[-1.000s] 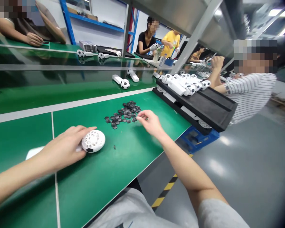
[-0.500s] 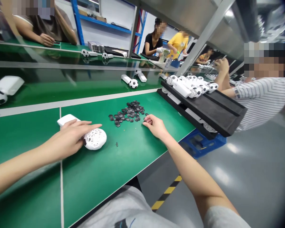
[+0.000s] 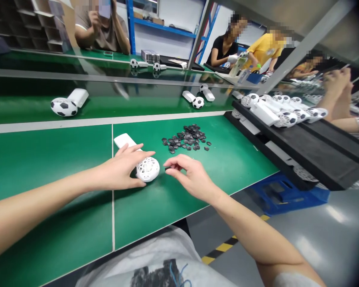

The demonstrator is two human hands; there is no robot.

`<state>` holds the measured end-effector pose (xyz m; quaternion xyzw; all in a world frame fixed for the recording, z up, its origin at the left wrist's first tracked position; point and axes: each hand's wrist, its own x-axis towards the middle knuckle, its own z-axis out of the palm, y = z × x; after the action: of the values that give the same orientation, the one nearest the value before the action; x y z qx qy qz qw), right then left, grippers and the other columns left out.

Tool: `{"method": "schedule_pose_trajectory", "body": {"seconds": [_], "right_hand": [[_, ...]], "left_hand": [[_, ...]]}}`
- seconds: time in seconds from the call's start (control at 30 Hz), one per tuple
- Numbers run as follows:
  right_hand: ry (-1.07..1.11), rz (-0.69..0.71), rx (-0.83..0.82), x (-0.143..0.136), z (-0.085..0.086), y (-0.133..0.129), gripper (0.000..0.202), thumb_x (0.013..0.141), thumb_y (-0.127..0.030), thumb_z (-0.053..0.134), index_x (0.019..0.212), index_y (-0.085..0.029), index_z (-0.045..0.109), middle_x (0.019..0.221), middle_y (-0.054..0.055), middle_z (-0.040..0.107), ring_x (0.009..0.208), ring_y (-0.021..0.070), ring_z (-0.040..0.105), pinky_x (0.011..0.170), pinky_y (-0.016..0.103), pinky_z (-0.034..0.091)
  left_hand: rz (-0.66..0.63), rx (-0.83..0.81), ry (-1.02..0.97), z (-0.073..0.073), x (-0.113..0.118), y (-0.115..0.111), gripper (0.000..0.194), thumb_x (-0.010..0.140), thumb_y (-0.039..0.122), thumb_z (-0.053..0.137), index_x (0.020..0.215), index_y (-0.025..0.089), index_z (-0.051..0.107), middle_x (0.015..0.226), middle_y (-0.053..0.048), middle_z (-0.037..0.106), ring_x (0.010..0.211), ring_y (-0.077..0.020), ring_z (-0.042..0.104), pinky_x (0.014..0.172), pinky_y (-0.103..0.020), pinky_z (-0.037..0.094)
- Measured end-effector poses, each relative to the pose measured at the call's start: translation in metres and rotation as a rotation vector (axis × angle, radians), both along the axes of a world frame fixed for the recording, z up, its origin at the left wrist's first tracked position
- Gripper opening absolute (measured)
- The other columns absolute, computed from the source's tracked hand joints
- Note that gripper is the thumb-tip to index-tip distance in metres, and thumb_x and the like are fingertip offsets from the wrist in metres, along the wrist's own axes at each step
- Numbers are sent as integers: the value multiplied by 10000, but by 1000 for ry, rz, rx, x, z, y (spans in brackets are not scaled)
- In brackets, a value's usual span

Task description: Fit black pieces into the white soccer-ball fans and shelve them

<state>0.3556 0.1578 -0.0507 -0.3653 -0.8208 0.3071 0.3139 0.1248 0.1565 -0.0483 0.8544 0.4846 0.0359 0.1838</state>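
Observation:
A white plastic piece with a round openwork ball head [image 3: 148, 169] and a flat rectangular body [image 3: 124, 140] lies on the green bench. My left hand [image 3: 122, 169] grips it around the head, thumb on the near side and fingers across the far side, hiding the middle of the piece. Just to the right of the head, my right hand [image 3: 190, 173] pinches a small black piece [image 3: 167, 168] between thumb and fingertips. Beyond the right hand lies a loose pile of small black pentagon pieces [image 3: 190, 135].
Black trays [image 3: 317, 139] stacked at the right hold white pieces with soccer-ball heads. More soccer-ball pieces [image 3: 64, 107] lie on the darker green strip beyond the bench. A blue crate [image 3: 287, 195] stands below the trays. Several people sit or stand around.
My right hand has moved left from the pile to the ball head, carrying a black piece. My left hand has shifted its thumb around the head's near side. The view has turned left.

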Motion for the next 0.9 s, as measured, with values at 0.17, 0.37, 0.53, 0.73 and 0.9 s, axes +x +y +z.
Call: {"method": "schedule_pose_trajectory", "body": {"seconds": [0.17, 0.37, 0.53, 0.73, 0.9], "right_hand": [[-22, 46, -26, -3, 2, -4, 162, 855, -170, 506, 927, -229, 638, 883, 14, 621, 849, 135, 566, 799, 294, 453], [87, -32, -141, -8, -5, -6, 72, 803, -222, 590, 846, -223, 648, 830, -6, 634, 765, 121, 579, 728, 266, 476], [84, -53, -139, -16, -7, -7, 43, 783, -222, 604, 800, -207, 640, 784, -10, 651, 706, 117, 579, 694, 263, 472], [10, -23, -71, -19, 0, -4, 34, 757, -176, 621, 737, -203, 626, 738, -12, 613, 684, 111, 560, 657, 249, 466], [30, 14, -170, -20, 2, 6, 46, 740, -174, 623, 730, -189, 581, 736, -18, 582, 668, 100, 540, 661, 245, 466]], "left_hand": [[56, 102, -53, -2, 12, 3, 775, 662, 619, 604, 1282, 187, 436, 1231, -117, 529, 1176, -317, 397, 1002, -473, 263], [87, 160, -99, -8, 17, 0, 775, 654, 671, 583, 1251, 195, 459, 1111, -117, 570, 1080, -308, 447, 970, -471, 291], [93, 122, -106, -6, 17, -2, 770, 675, 652, 573, 1271, 185, 440, 1160, -135, 545, 1133, -321, 421, 989, -492, 272], [87, 88, -123, -1, 18, -2, 755, 705, 643, 547, 1256, 134, 469, 1187, -144, 545, 1142, -323, 419, 1010, -508, 243], [114, 95, -158, -2, 19, -1, 631, 723, 595, 553, 1194, 176, 524, 1121, -112, 577, 1089, -308, 458, 999, -513, 254]]}}
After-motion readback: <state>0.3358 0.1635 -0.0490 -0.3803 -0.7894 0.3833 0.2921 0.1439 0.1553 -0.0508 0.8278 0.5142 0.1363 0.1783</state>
